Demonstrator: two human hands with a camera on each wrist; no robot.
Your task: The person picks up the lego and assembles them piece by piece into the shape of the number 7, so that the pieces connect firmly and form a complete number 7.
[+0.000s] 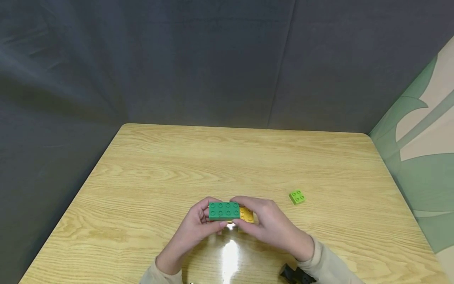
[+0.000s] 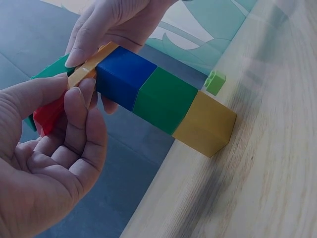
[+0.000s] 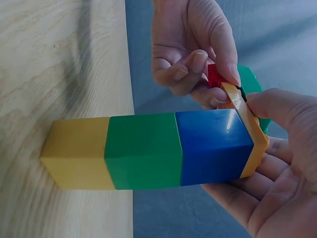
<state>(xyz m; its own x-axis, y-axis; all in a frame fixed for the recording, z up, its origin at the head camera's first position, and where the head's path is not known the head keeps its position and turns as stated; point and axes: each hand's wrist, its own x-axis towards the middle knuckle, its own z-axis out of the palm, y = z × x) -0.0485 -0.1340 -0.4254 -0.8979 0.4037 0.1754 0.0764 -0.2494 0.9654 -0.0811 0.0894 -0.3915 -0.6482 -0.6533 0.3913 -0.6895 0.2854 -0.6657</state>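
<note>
A toy brick tower stands on the table: a yellow block (image 2: pixel 205 124) at the bottom, a green block (image 2: pixel 166 101), then a blue block (image 2: pixel 126 77). Capping these is a flat orange-yellow brick (image 3: pixel 252 141). A long green brick (image 1: pixel 224 211) with studs up lies across the top, over the left part of the orange-yellow one. Under its left end a red brick (image 2: pixel 47 115) shows, partly covered by fingers. My left hand (image 1: pixel 193 228) grips the tower's top at the left end, thumb in front. My right hand (image 1: pixel 269 221) pinches the long green brick's right end between thumb and forefinger.
A small lime-green brick (image 1: pixel 297 197) with studs lies on the wooden table (image 1: pixel 159 165) to the right of the hands. By the right sleeve at the near edge is a black object (image 1: pixel 296 274). Dark cloth (image 1: pixel 213 67) hangs behind the table; a patterned green surface (image 1: pixel 422 177) borders its right.
</note>
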